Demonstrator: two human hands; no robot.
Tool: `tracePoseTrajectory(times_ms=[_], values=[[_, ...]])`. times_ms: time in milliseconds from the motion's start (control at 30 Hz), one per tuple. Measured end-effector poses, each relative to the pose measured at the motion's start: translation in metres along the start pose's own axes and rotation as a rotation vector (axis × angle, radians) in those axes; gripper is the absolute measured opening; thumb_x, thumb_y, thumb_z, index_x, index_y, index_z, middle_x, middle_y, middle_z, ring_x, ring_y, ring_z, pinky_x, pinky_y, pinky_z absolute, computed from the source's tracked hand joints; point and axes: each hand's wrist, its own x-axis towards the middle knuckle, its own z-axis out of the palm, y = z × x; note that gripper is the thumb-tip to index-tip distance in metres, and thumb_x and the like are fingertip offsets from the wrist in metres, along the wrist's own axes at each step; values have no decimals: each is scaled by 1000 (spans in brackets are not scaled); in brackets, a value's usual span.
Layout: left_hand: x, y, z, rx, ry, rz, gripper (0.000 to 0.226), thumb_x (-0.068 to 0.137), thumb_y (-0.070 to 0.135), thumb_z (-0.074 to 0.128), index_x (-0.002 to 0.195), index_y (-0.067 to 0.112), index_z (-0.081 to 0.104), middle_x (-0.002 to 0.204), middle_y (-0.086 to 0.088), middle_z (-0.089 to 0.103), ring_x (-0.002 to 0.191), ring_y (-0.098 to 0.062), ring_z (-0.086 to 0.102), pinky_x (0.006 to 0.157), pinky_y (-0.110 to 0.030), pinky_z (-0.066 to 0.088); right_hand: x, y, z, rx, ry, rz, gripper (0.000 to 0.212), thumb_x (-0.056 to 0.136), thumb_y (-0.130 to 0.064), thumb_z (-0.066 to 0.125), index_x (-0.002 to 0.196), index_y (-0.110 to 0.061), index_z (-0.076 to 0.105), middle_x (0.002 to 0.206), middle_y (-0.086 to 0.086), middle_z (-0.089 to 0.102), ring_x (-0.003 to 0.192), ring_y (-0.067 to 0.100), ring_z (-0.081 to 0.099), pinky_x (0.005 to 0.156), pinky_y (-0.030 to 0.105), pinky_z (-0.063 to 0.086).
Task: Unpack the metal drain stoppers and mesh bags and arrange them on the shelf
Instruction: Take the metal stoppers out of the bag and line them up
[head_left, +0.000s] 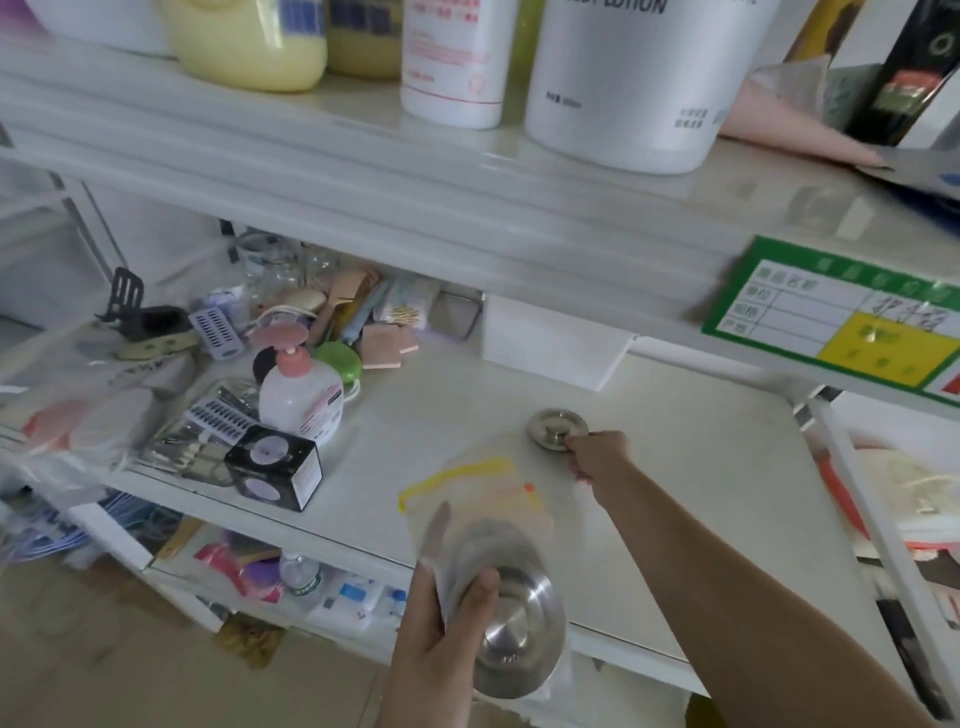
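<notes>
A small round metal drain stopper (556, 425) rests on the white middle shelf (701, 467), right of centre. My right hand (595, 454) reaches over the shelf and pinches its centre knob. Nearer to me, my left hand (441, 618) grips a clear zip bag (478, 499) with a yellow seal strip. A larger shiny metal stopper (511, 629) sits inside the bag under my thumb, held in front of the shelf's front edge. I see no mesh bags.
The shelf's left part is crowded: a pink-capped pump bottle (301, 395), a black box (275, 465), combs and packets. A white box (550, 338) stands at the back. Big bottles fill the upper shelf (618, 83). A green price label (841, 317) hangs at right.
</notes>
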Motion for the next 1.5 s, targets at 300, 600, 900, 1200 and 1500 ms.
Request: tracePoseTrajectory(times_ms=[300, 600, 900, 1200, 1500], values=[[9, 9, 13, -110, 23, -50, 50, 78, 25, 69, 121, 50, 62, 118, 1, 74, 112, -20, 68, 104, -44, 45, 16, 11, 2, -288, 93, -97, 22, 73, -24, 65, 84, -6, 63, 83, 19, 73, 64, 29, 62, 53, 29, 46], [23, 12, 21, -126, 161, -76, 20, 81, 24, 75, 101, 27, 78, 104, -5, 79, 104, -25, 70, 99, -48, 49, -154, -22, -56, -163, -71, -475, 22, 89, -26, 60, 74, -10, 64, 63, 13, 63, 50, 15, 52, 55, 32, 44], [35, 22, 44, -113, 203, -101, 53, 92, 56, 48, 107, 11, 73, 101, -18, 76, 97, -34, 70, 88, -51, 54, -225, -1, -74, -222, -273, -456, 14, 80, -39, 75, 90, -35, 66, 74, -1, 69, 51, 6, 56, 59, 33, 53], [27, 24, 48, -194, 240, -193, 37, 96, 32, 51, 101, 4, 75, 97, -24, 75, 86, -34, 70, 81, -45, 55, -219, -4, -81, -267, -396, -345, 41, 75, -53, 67, 64, -15, 58, 56, -5, 46, 53, 11, 38, 56, 29, 32], [32, 30, 28, -172, 255, -48, 25, 98, 16, 53, 108, 4, 72, 107, -27, 73, 100, -41, 69, 90, -49, 51, -209, -1, -79, -8, -332, -398, 39, 92, -33, 63, 66, -5, 60, 51, -5, 39, 46, 9, 32, 46, 21, 28]])
